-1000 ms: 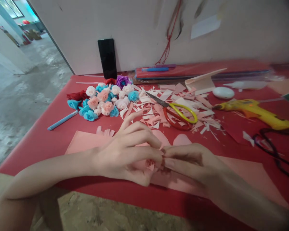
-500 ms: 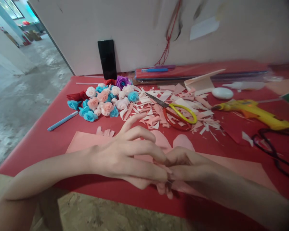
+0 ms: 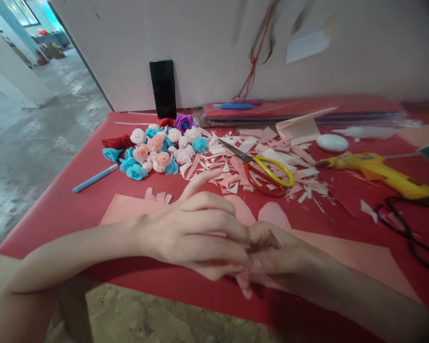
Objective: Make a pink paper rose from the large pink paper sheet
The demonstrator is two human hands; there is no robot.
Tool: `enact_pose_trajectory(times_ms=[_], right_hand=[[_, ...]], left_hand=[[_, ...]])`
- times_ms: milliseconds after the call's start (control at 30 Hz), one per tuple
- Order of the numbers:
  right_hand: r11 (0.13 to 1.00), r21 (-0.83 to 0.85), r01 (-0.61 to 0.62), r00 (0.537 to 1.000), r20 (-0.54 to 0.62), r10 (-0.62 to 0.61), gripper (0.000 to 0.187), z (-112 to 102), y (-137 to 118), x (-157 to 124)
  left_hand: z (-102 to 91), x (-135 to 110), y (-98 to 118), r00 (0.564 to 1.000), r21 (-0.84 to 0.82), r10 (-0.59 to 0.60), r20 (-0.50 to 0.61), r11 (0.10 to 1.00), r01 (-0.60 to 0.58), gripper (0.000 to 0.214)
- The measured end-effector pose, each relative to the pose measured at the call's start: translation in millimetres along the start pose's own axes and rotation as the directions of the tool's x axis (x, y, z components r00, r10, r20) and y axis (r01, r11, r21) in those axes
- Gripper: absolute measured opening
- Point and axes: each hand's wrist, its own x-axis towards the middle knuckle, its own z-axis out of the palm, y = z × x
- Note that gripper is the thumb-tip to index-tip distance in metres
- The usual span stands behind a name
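My left hand reaches in from the left, its index finger raised and the other fingers bent down to meet my right hand. Thumb and fingers of my right hand are pinched together at the same spot. A bit of pink paper shows at the joined fingertips; most of it is hidden behind the fingers. Under both hands lies a flat pink paper sheet. Just beyond them are two rounded pink paper petals, one on the left and one on the right.
Paper roses cluster at the back left, beside a blue pen. Scissors rest on paper scraps. A yellow glue gun with a black cord lies right, near a white oval object. A phone leans on the wall.
My left fingers have curled in closer against my right hand. The pink bit at the fingertips has shifted slightly downward. The view has moved a little; the table's items lie as before.
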Motion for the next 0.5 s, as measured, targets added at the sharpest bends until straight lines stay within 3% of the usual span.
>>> enact_pose_trajectory(times_ms=[167, 333, 500], right_hand=[[0.987, -0.018, 0.158, 0.984, -0.081, -0.159, 0.006, 5.4, -3.8, 1.7], [0.962, -0.076, 0.263, 0.952, -0.139, -0.272, 0.004, 8.4, -6.8, -1.9], [0.968, -0.035, 0.249, 0.957, -0.145, -0.251, 0.003, 10.2, -7.7, -2.4]], left_hand=[[-1.9, 9.7, -9.9, 0.998, -0.044, -0.014, -0.057, 0.999, 0.011, 0.021], [1.2, 18.5, -14.9, 0.984, -0.198, 0.033, -0.176, 0.978, -0.068, 0.018], [9.4, 19.2, -14.0, 0.993, -0.521, -0.077, -0.093, 0.853, 0.017, 0.012]])
